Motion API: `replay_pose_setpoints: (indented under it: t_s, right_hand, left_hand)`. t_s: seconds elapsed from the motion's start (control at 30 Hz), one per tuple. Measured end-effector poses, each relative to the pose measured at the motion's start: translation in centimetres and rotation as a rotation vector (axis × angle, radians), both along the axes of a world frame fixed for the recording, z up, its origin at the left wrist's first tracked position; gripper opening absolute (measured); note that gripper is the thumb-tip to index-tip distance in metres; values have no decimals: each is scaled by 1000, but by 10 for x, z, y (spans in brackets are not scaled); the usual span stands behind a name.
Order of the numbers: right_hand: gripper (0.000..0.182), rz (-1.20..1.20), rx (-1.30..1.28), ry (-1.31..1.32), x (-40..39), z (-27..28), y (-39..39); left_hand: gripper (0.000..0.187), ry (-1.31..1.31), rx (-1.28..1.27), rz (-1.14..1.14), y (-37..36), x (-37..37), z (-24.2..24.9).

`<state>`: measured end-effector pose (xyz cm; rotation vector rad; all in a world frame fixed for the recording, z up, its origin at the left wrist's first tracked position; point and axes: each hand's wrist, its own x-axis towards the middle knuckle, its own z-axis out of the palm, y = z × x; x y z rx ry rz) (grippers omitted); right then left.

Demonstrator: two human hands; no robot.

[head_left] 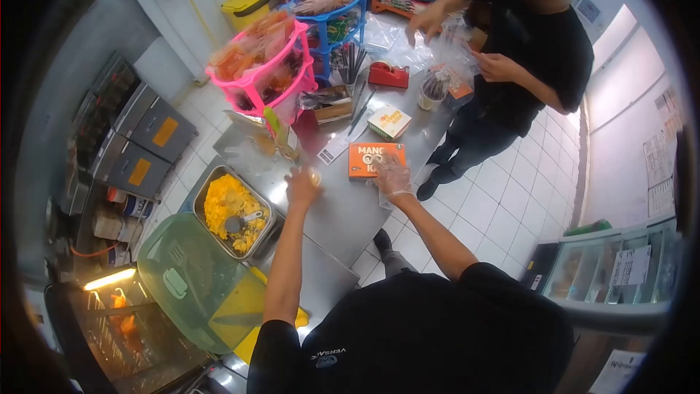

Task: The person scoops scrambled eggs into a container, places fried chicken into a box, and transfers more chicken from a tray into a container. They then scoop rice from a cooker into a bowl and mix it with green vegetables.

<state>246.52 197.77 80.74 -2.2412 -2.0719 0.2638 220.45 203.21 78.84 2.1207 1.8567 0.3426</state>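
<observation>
My right hand, in a clear plastic glove, rests on an orange printed box on the steel table; whether its fingers grip the box cannot be made out. My left hand has curled fingers around something small and pale that I cannot make out. Behind the left hand lie clear plastic packaging and a green-and-yellow item. To its left is a metal tray of yellow chopped food. A white and orange box lies beyond the orange box.
Pink basket and blue basket stand at the table's back left. A red tape dispenser and a cup are further back. A co-worker handles clear plastic at the far right. A green lid lies front left.
</observation>
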Motion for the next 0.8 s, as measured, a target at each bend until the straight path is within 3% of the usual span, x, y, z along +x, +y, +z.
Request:
replay_pose_setpoints:
  t_s: [0.1, 0.23, 0.33, 0.43, 0.5, 0.57, 0.63, 0.73, 0.8]
  right_hand:
    - [52, 8, 55, 16, 17, -1, 6]
    - [49, 52, 197, 114, 56, -27, 26]
    - [49, -28, 310, 348, 77, -20, 20]
    - [48, -90, 359, 403, 108, -10, 0]
    - [42, -27, 498, 355, 134, -41, -31]
    - [40, -37, 361, 527, 153, -53, -54]
    - [38, -62, 228, 478, 163, -72, -73]
    - [28, -39, -128, 663, 183, -111, -93]
    - [23, 509, -358, 363, 210, -156, -88]
  left_hand:
    - [91, -104, 169, -182, 34, 55, 12]
    - [87, -119, 67, -248, 77, 158, 51]
    - [86, -25, -74, -243, 89, 197, 38]
    - [89, -92, -178, -194, 69, 212, 17]
    - [93, -180, -79, -211, 58, 217, 12]
    - [94, -261, -4, -154, 52, 216, 19]
    - [92, -345, 28, -31, 35, 211, 34]
    - [83, -548, 266, 111, -6, 192, 34]
    - [68, -612, 254, 233, -48, 175, 27]
